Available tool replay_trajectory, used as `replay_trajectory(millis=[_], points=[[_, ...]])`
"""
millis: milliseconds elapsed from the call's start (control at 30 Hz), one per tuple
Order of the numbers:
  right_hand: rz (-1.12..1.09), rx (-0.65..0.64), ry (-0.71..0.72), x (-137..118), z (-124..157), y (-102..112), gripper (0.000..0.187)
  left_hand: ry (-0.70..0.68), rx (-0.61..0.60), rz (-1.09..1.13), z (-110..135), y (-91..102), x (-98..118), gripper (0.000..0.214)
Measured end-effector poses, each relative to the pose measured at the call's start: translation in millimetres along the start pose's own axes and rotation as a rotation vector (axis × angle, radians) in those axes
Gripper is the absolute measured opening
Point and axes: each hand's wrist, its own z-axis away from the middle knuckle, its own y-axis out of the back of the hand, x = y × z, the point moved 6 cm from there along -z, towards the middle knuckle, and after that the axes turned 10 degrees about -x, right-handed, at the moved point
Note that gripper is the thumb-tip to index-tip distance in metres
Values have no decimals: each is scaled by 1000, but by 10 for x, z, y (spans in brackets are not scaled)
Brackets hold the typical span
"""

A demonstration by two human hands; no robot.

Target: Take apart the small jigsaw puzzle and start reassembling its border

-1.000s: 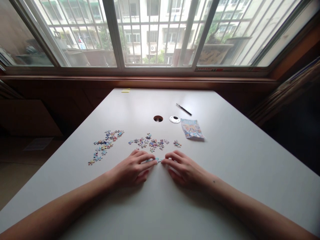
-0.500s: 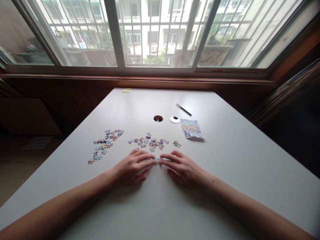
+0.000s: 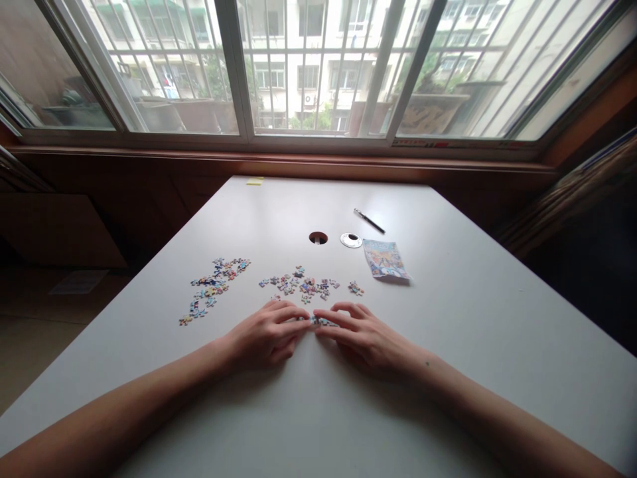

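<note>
Light-blue jigsaw pieces lie low on the white table in front of me, partly covered by fingers; how they are joined I cannot make out. From the left, my left hand has its fingers closed together with the tips on the left end of these pieces. My right hand reaches in opposite, its fingers bent round the strip and the tips on either side of it. Just beyond the fingertips is a loose pile of jigsaw pieces, and a small cluster of pieces sits above my right hand.
More jigsaw pieces spread over the left of the white table. At the back right are a printed picture sheet, a metal ring cover and a pen. A round hole and yellow sticky note are farther off.
My right fingers have shifted and lifted apart slightly, so more of the blue pieces shows between them. My left hand stays nearly in place. The whole view has moved slightly.
</note>
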Motion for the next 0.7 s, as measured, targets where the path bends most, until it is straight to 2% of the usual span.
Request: replay_trajectory(millis=[200,333,500,700], points=[[0,-1,3,-9,10,15,44,19,-6,2,9,-5,-22,37],[-27,0,-2,-6,13,21,42,23,24,25,15,-1,-29,25],[-46,-13,2,-33,0,34,39,3,58,67,3,22,-20,23],[0,-14,2,-16,17,-4,47,46,55,97,-6,22,-42,20]])
